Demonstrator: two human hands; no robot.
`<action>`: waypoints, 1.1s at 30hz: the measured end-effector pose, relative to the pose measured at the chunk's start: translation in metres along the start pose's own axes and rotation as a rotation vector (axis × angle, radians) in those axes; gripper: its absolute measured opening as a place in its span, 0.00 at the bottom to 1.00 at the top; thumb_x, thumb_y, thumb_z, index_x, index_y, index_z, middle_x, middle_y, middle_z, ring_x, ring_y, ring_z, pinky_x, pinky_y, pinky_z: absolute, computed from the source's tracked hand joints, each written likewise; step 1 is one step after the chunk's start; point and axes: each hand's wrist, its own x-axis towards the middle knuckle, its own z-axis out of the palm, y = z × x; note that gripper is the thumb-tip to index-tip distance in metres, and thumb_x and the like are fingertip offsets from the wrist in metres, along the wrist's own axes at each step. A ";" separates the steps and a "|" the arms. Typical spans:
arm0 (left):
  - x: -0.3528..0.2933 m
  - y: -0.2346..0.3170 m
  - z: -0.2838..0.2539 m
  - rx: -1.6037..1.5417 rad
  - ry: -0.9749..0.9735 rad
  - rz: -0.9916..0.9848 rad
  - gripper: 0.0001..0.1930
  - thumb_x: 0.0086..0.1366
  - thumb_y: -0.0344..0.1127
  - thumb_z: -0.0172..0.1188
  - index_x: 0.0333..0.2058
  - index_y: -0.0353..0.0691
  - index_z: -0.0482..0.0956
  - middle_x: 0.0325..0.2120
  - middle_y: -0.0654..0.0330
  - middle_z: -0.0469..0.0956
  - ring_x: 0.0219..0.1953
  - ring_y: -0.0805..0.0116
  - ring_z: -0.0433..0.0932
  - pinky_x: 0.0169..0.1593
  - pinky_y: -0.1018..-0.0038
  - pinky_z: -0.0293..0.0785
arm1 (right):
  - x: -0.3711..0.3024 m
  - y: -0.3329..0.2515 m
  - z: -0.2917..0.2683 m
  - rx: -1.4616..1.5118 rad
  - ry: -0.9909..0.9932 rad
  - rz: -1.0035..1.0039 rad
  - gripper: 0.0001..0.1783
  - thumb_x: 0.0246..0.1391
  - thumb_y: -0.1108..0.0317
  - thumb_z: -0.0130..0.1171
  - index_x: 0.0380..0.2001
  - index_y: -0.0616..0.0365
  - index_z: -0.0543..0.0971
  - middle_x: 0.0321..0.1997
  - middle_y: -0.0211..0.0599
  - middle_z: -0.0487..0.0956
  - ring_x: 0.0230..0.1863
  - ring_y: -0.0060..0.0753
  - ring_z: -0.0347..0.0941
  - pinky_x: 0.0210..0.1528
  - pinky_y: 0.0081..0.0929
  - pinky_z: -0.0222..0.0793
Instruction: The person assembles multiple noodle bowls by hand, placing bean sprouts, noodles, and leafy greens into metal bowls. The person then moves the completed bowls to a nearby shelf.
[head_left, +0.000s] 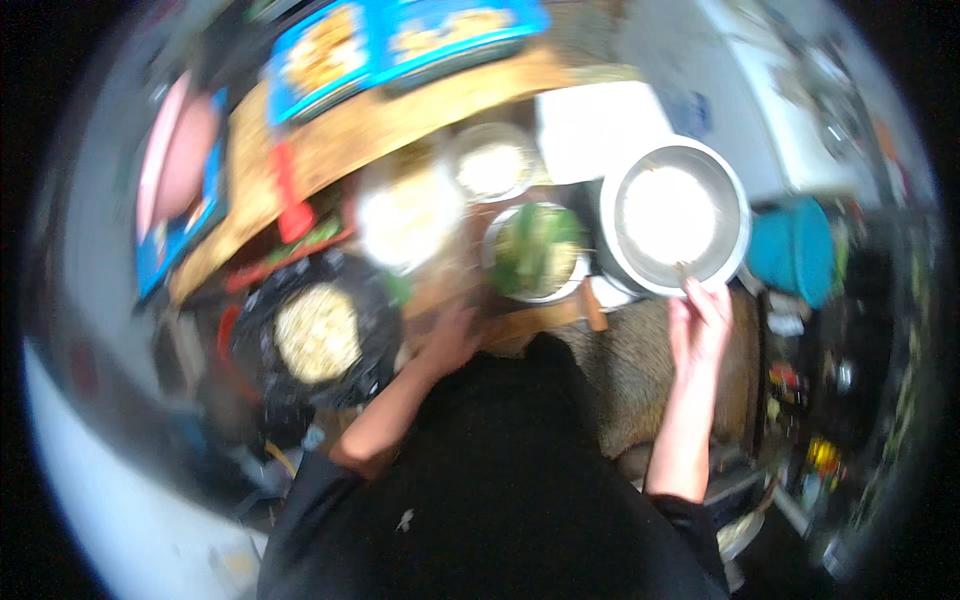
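Head view: the pot (733, 222) is occupying 2 o'clock of the frame. The right hand (705, 322) is gripping the rim at the pot's own 5 o'clock, fingers closing on the lip, presumably because that edge is lying nearest the wearer. The mouth is facing up toward the camera; the outer wall is showing at 8 o'clock, so the base-to-mouth axis is apparently running from 8 to 2, though lens bend may be exaggerating the lean. The left hand (450, 343) is reaching just off centre toward 7 o'clock, between the bag (377, 312) at 9 and the bowl (574, 283) at 1; blur is hiding whether its fingers are open or closed. The bag is surrounding pale food (318, 333), probably containing it.
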 end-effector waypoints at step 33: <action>-0.200 -0.208 -0.060 0.465 0.089 -0.119 0.39 0.67 0.29 0.54 0.77 0.46 0.57 0.80 0.46 0.46 0.81 0.45 0.43 0.81 0.45 0.36 | -0.182 0.167 0.194 -0.527 -0.595 0.306 0.12 0.54 0.80 0.72 0.35 0.55 0.77 0.38 0.35 0.83 0.34 0.28 0.80 0.34 0.26 0.81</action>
